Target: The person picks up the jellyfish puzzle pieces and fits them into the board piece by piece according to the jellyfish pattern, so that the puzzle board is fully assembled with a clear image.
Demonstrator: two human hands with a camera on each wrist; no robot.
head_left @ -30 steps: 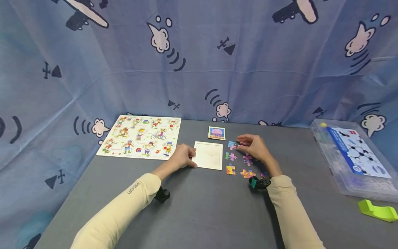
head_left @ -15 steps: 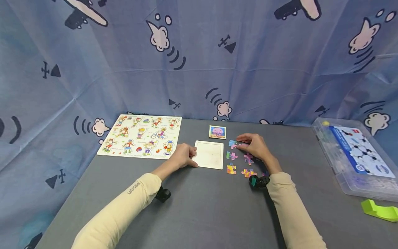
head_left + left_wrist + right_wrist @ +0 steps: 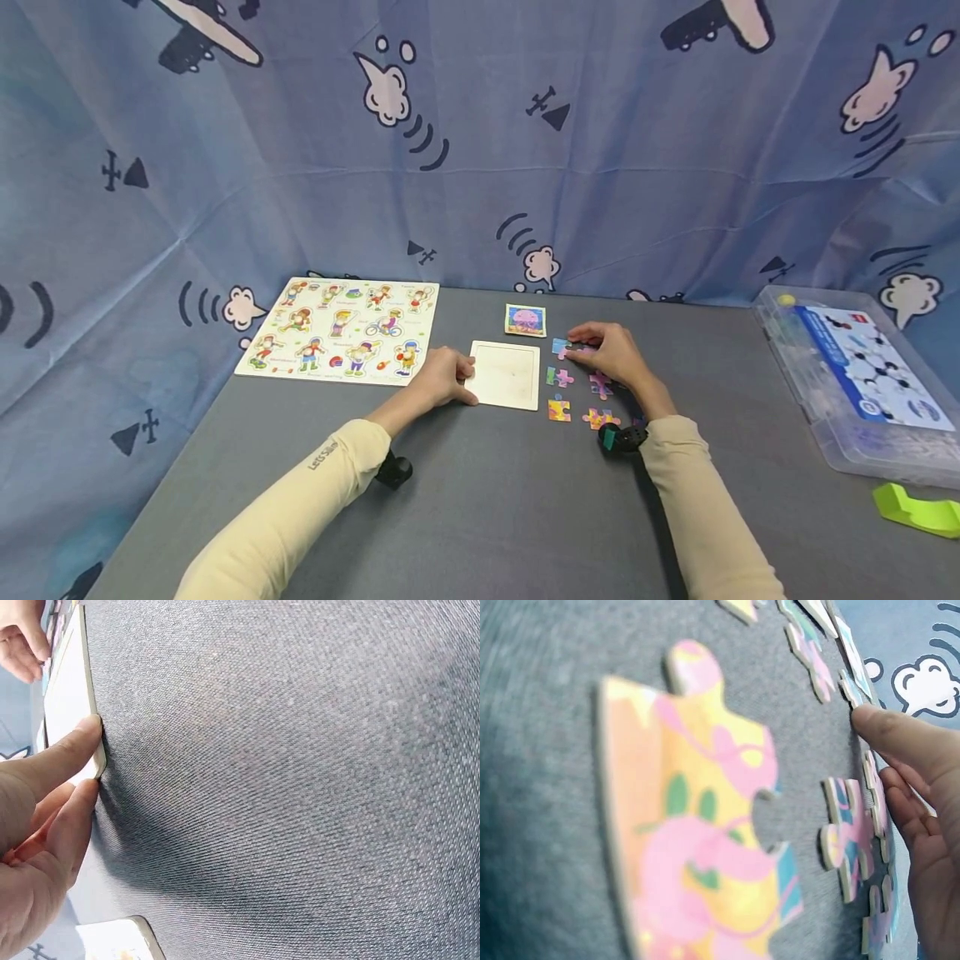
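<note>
My left hand (image 3: 442,377) grips the left side of a shallow wooden puzzle tray (image 3: 504,375). In the left wrist view its thumb lies on the tray's rim (image 3: 91,724), a finger against the edge. My right hand (image 3: 613,358) is at the far row of loose jigsaw pieces, its thumb and forefinger pinching a blue and pink puzzle piece (image 3: 560,347). The right wrist view shows the thumb at that piece's edge, the forefinger partly hidden. Nearer lie a green and pink piece (image 3: 559,377), a yellow piece (image 3: 558,409), a pink piece (image 3: 847,836) and a yellow-pink piece (image 3: 697,810).
A small jellyfish picture (image 3: 525,320) lies behind the tray. At the left back is a large board (image 3: 322,329) with figures of children. A clear plastic case (image 3: 817,433) and a green curved block (image 3: 917,510) stand at the right. A patterned curtain (image 3: 465,150) hangs behind the table.
My right hand has shifted slightly left, its fingertips closer over the blue and pink puzzle piece. The left hand and the tray have stayed in place.
</note>
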